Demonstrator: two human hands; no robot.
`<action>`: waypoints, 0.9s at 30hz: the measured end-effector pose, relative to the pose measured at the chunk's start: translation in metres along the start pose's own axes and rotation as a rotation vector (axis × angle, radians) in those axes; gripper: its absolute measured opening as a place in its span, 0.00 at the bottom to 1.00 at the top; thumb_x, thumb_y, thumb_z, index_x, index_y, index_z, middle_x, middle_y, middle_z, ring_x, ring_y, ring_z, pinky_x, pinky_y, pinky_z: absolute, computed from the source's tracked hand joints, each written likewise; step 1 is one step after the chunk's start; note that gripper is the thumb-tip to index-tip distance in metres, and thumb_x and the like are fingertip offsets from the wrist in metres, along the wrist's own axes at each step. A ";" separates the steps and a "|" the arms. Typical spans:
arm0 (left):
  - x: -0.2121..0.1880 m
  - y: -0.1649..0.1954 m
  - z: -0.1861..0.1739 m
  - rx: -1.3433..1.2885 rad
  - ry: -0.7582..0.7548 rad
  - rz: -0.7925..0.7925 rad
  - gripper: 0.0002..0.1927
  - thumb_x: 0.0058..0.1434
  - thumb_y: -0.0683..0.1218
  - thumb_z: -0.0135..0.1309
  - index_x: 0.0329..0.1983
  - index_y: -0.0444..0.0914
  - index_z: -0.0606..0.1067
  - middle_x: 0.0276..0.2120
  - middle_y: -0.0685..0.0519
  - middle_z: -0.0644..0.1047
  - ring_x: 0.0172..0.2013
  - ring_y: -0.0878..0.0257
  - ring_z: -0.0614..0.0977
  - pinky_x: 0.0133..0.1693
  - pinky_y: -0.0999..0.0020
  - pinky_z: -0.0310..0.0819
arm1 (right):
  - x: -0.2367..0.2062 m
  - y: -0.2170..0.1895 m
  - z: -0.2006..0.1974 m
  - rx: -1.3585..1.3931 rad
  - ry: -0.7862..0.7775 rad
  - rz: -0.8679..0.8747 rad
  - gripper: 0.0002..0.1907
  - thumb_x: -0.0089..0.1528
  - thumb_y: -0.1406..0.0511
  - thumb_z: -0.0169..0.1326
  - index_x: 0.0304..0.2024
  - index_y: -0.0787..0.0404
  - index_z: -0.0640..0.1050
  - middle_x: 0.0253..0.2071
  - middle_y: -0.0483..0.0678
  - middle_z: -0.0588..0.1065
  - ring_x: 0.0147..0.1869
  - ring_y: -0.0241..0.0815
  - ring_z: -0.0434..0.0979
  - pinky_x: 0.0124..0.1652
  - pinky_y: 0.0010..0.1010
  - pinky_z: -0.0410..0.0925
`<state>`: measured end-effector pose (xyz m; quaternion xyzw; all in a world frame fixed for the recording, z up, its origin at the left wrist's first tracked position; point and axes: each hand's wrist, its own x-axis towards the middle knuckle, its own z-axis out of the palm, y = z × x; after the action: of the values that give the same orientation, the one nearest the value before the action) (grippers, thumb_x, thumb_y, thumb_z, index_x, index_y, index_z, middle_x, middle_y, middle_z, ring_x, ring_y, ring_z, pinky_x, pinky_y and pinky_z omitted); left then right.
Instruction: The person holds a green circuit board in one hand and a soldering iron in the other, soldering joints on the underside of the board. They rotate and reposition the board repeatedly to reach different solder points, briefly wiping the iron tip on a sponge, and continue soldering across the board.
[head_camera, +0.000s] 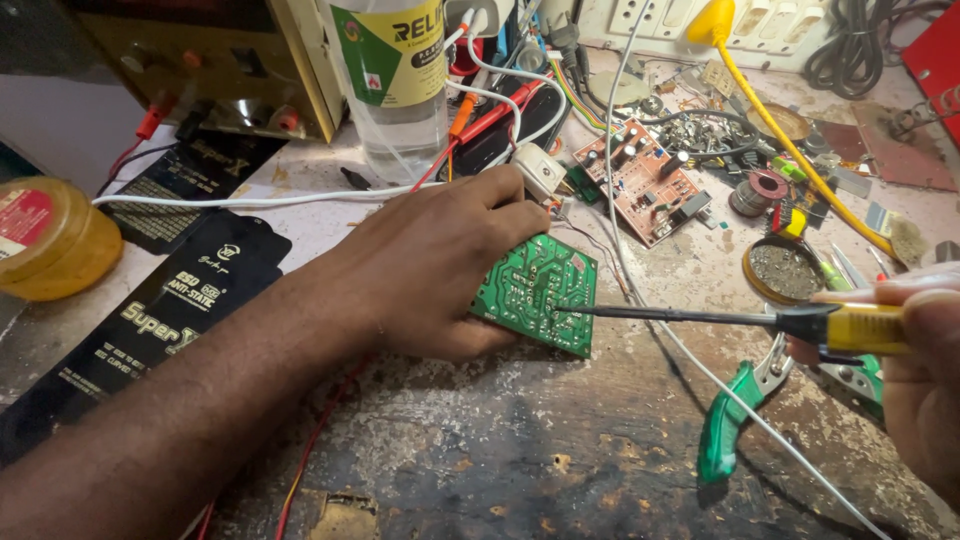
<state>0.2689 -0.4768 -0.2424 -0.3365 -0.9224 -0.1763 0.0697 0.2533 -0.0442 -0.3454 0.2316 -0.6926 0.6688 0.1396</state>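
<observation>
At mid-frame the left hand (435, 270) clamps a green circuit board (537, 293), tilted up off the worn tabletop (520, 450). At the right edge the right hand (925, 370) grips a yellow-handled soldering iron (800, 322), its dark tip touching the board. Two black flat packets with gold lettering (150, 310) lie at left, beside a round amber tub with a red label (45, 240). A clear bottle with a yellow-green label (395, 85) stands at top centre.

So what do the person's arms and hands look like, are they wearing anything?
Both are bare. The left hand and its long forearm have no sleeve, glove, watch or ring that shows. The right hand is only partly in the picture at the edge, with bare fingers and no glove.
</observation>
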 end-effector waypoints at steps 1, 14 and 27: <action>0.001 0.000 0.000 0.005 -0.021 -0.023 0.36 0.43 0.53 0.71 0.55 0.36 0.73 0.46 0.47 0.72 0.44 0.52 0.80 0.44 0.54 0.76 | -0.002 -0.002 0.001 -0.015 -0.006 0.001 0.12 0.78 0.60 0.51 0.48 0.63 0.76 0.42 0.53 0.78 0.43 0.55 0.84 0.45 0.55 0.81; 0.000 -0.001 0.000 0.000 0.004 -0.011 0.38 0.41 0.52 0.72 0.55 0.35 0.73 0.47 0.47 0.72 0.45 0.51 0.80 0.44 0.54 0.76 | -0.001 -0.006 0.006 0.023 -0.010 0.073 0.12 0.77 0.61 0.50 0.50 0.63 0.79 0.39 0.59 0.80 0.42 0.58 0.84 0.47 0.57 0.80; 0.000 -0.004 0.003 0.006 0.048 0.039 0.39 0.41 0.52 0.72 0.56 0.33 0.73 0.48 0.46 0.73 0.46 0.50 0.80 0.44 0.55 0.77 | 0.001 -0.023 0.018 0.013 -0.063 0.044 0.12 0.73 0.60 0.53 0.47 0.63 0.78 0.38 0.57 0.79 0.40 0.56 0.85 0.48 0.57 0.80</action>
<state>0.2667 -0.4781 -0.2464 -0.3500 -0.9142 -0.1803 0.0962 0.2664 -0.0625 -0.3268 0.2382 -0.6973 0.6685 0.1012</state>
